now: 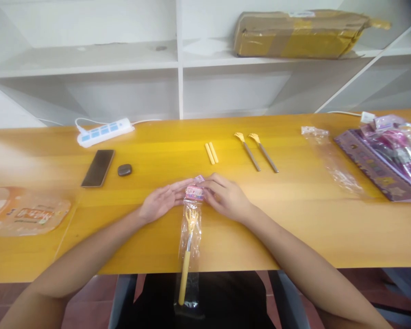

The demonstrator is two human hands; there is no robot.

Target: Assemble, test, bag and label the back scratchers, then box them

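Observation:
A yellow back scratcher [186,269] with a metal rod and a claw-shaped head lies inside a clear plastic bag [196,233]. The bag has a pink printed header [193,193] and hangs down past the table's front edge. My right hand [228,198] has its fingers curled onto the top of the header, pinching it. On the other side, my left hand [166,198] is stretched out flat, its fingertips touching the header. Further back lie two yellow handle tubes [211,153] and two back scratcher rods [256,153] with yellow claw heads.
At the right sits a purple display box [373,169] of packaged items, beside an empty clear wrapper [340,169]. A phone [97,168], a small dark case [124,170], a power strip [105,132] and an orange-patterned bag [34,212] lie left. A taped carton [297,36] rests on the shelf.

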